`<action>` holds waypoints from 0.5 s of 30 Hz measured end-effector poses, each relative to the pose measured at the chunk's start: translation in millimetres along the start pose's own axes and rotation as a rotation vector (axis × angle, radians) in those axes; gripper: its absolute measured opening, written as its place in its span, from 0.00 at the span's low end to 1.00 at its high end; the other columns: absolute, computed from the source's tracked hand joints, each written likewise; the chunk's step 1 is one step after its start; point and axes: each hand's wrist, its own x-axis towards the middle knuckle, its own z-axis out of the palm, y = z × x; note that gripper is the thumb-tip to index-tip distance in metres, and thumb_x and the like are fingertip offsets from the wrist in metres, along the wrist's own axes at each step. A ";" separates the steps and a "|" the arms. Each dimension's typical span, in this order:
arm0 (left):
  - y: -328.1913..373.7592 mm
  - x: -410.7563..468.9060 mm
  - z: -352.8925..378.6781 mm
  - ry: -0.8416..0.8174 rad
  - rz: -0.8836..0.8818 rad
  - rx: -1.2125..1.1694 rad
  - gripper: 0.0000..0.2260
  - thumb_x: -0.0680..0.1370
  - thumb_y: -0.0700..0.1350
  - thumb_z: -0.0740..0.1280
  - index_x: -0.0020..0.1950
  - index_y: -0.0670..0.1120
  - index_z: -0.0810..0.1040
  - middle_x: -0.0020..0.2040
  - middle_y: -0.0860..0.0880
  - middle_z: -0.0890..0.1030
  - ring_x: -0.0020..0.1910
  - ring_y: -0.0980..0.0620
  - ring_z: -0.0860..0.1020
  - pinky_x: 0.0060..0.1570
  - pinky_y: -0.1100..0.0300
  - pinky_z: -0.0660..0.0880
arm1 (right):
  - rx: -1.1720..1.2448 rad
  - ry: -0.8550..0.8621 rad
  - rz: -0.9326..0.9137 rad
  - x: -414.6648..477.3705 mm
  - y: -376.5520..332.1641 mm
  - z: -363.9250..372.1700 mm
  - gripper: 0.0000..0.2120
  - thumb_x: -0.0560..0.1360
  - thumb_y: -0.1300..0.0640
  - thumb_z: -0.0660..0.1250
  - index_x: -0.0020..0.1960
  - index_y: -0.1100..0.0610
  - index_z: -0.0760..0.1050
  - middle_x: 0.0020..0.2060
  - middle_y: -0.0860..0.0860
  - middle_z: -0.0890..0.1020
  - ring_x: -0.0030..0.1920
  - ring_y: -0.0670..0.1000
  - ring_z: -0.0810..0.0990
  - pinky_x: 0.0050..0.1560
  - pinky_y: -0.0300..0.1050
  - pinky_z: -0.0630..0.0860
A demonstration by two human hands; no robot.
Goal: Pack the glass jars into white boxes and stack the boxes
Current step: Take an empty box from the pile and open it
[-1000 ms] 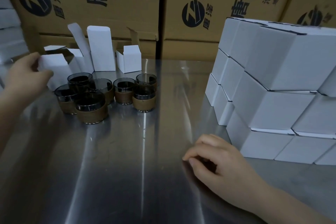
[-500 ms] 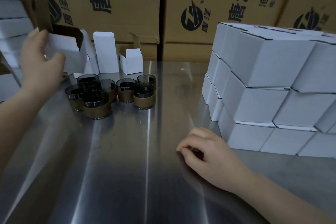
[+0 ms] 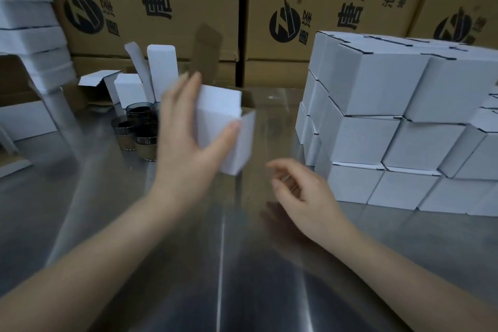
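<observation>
My left hand (image 3: 188,140) holds an open white box (image 3: 225,127) above the middle of the steel table, fingers along its left side and thumb on its front. The box's brown flap stands up behind it. My right hand (image 3: 301,191) hovers just right of and below the box, fingers loosely spread and holding nothing. Several glass jars (image 3: 140,129) with brown bands stand in a cluster at the left, partly hidden by my left hand. A stack of closed white boxes (image 3: 390,129) fills the right side.
Several empty open white boxes (image 3: 129,89) stand behind the jars. Flat white box stacks (image 3: 29,35) pile up at the far left. Big brown cartons (image 3: 323,8) wall off the back. The steel table (image 3: 215,264) stretches toward me.
My left hand has carried an open white box from the far left to the middle of the table. My right hand has lifted off the table and uncurled its fingers.
</observation>
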 end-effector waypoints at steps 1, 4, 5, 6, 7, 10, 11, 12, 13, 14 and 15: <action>5.5 -10.4 6.5 -0.034 0.007 0.001 0.36 0.73 0.54 0.70 0.78 0.49 0.60 0.74 0.55 0.59 0.75 0.62 0.57 0.76 0.58 0.56 | 0.079 0.034 0.043 0.8 -1.1 -0.2 0.11 0.75 0.53 0.62 0.55 0.40 0.74 0.42 0.41 0.79 0.40 0.42 0.77 0.43 0.31 0.71; 13.5 -32.7 21.4 -0.111 0.025 0.013 0.42 0.69 0.56 0.72 0.78 0.49 0.57 0.73 0.59 0.55 0.75 0.65 0.53 0.73 0.71 0.51 | 0.242 0.101 0.130 3.3 -1.1 -2.6 0.12 0.76 0.46 0.57 0.57 0.35 0.71 0.46 0.36 0.79 0.46 0.41 0.79 0.48 0.43 0.77; 13.9 -37.3 25.0 -0.132 0.026 0.021 0.43 0.69 0.56 0.73 0.78 0.49 0.56 0.73 0.59 0.55 0.75 0.65 0.53 0.72 0.72 0.50 | 0.291 0.111 0.150 3.9 -0.6 -3.4 0.12 0.76 0.44 0.56 0.57 0.33 0.71 0.48 0.35 0.79 0.49 0.43 0.80 0.50 0.47 0.78; 13.5 -41.0 27.7 -0.152 0.026 0.033 0.43 0.69 0.55 0.72 0.78 0.49 0.56 0.73 0.59 0.54 0.75 0.64 0.53 0.71 0.74 0.50 | 0.352 0.115 0.173 4.5 -0.7 -4.0 0.13 0.76 0.42 0.56 0.58 0.32 0.71 0.51 0.36 0.79 0.52 0.45 0.80 0.53 0.52 0.79; 12.5 -43.9 29.9 -0.172 0.022 0.044 0.42 0.69 0.55 0.72 0.78 0.48 0.56 0.73 0.58 0.54 0.75 0.64 0.53 0.70 0.76 0.49 | 0.408 0.111 0.196 4.8 -0.8 -4.6 0.14 0.75 0.39 0.55 0.59 0.31 0.71 0.54 0.39 0.80 0.54 0.49 0.80 0.55 0.57 0.79; 7.6 -48.5 32.6 -0.229 -0.009 0.009 0.42 0.68 0.56 0.71 0.78 0.49 0.57 0.72 0.61 0.55 0.74 0.66 0.52 0.67 0.79 0.49 | 0.436 0.078 0.208 5.1 -2.3 -6.0 0.21 0.71 0.33 0.55 0.63 0.31 0.69 0.65 0.45 0.76 0.65 0.54 0.75 0.62 0.65 0.74; 5.0 -48.7 32.4 -0.244 -0.010 -0.010 0.41 0.68 0.57 0.70 0.77 0.49 0.57 0.72 0.61 0.54 0.74 0.67 0.52 0.67 0.78 0.50 | 0.417 0.068 0.202 4.9 -3.1 -5.9 0.22 0.71 0.33 0.55 0.64 0.31 0.69 0.66 0.44 0.75 0.67 0.54 0.73 0.64 0.65 0.72; 2.1 -48.5 31.8 -0.256 -0.010 -0.019 0.41 0.68 0.56 0.71 0.77 0.49 0.58 0.73 0.61 0.55 0.74 0.68 0.52 0.67 0.78 0.50 | 0.402 0.064 0.195 4.5 -3.9 -6.1 0.22 0.71 0.33 0.55 0.64 0.32 0.69 0.66 0.43 0.75 0.67 0.54 0.73 0.64 0.65 0.72; -1.2 -47.7 31.1 -0.267 -0.014 -0.024 0.40 0.68 0.53 0.71 0.77 0.49 0.58 0.73 0.59 0.55 0.74 0.69 0.52 0.67 0.78 0.51 | 0.398 0.066 0.186 4.3 -4.0 -6.4 0.21 0.72 0.34 0.56 0.64 0.33 0.69 0.65 0.43 0.75 0.67 0.54 0.74 0.63 0.64 0.73; -4.6 -47.0 29.9 -0.280 -0.026 -0.031 0.40 0.68 0.51 0.71 0.77 0.50 0.58 0.73 0.57 0.55 0.73 0.70 0.51 0.66 0.79 0.51 | 0.407 0.075 0.176 4.2 -4.1 -7.1 0.20 0.73 0.36 0.57 0.64 0.35 0.70 0.62 0.42 0.77 0.65 0.54 0.75 0.61 0.63 0.75; -7.5 -46.2 29.0 -0.296 -0.044 -0.041 0.39 0.68 0.49 0.70 0.77 0.51 0.58 0.74 0.55 0.54 0.73 0.71 0.51 0.66 0.80 0.51 | 0.417 0.088 0.168 4.3 -4.3 -8.0 0.17 0.75 0.39 0.58 0.62 0.37 0.72 0.59 0.42 0.78 0.62 0.53 0.77 0.57 0.61 0.78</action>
